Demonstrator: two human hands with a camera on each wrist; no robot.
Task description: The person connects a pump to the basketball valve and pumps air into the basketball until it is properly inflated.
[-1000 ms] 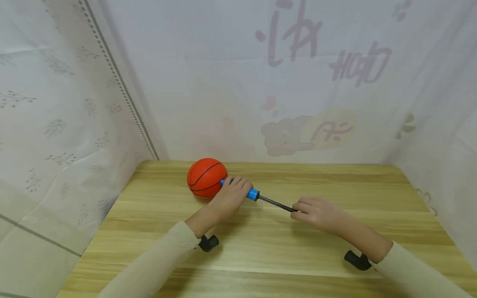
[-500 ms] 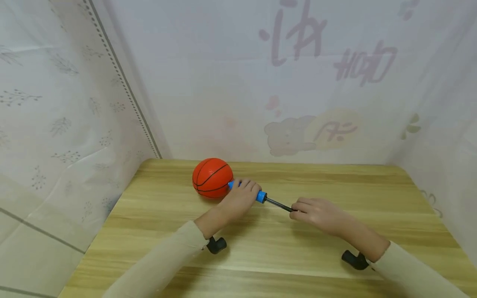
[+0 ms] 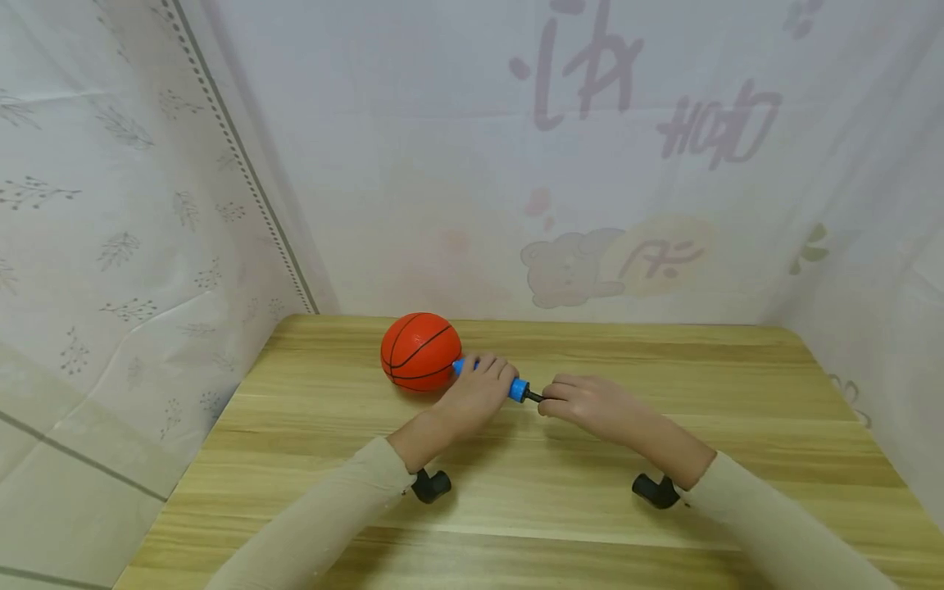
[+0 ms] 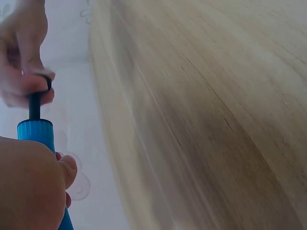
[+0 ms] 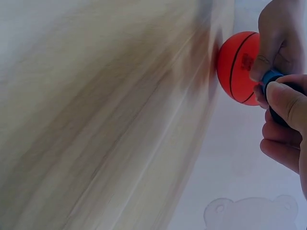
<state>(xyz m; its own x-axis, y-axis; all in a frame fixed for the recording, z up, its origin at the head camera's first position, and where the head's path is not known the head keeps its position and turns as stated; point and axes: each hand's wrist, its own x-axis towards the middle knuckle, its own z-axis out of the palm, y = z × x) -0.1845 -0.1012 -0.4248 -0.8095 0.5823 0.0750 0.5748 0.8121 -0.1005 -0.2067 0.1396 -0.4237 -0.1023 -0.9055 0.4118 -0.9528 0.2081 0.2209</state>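
Observation:
An orange-red toy basketball (image 3: 420,352) with black lines rests near the back of the table, left of centre. My left hand (image 3: 475,393) grips the blue barrel of a hand air pump (image 3: 519,389), whose blue tip meets the ball's right side; whether a needle is inside the ball is hidden. At the pump's other end, my right hand (image 3: 593,406) holds the black handle, with a short dark length of rod showing. In the left wrist view the barrel's ribbed blue cap (image 4: 36,129) sits between the two hands. The right wrist view has the thumb (image 5: 285,100) over the handle.
The wood-grain table (image 3: 560,508) spreads in front of and around the hands. Pale printed cloth (image 3: 442,164) hangs behind it and along both sides. Black curved mounts (image 3: 431,486) hang under both wrists.
The right hand moves left toward the left hand, and the pump rod slides into the barrel. Earlier, ball, pump barrel and left hand shifted slightly right in the view; they now stay put.

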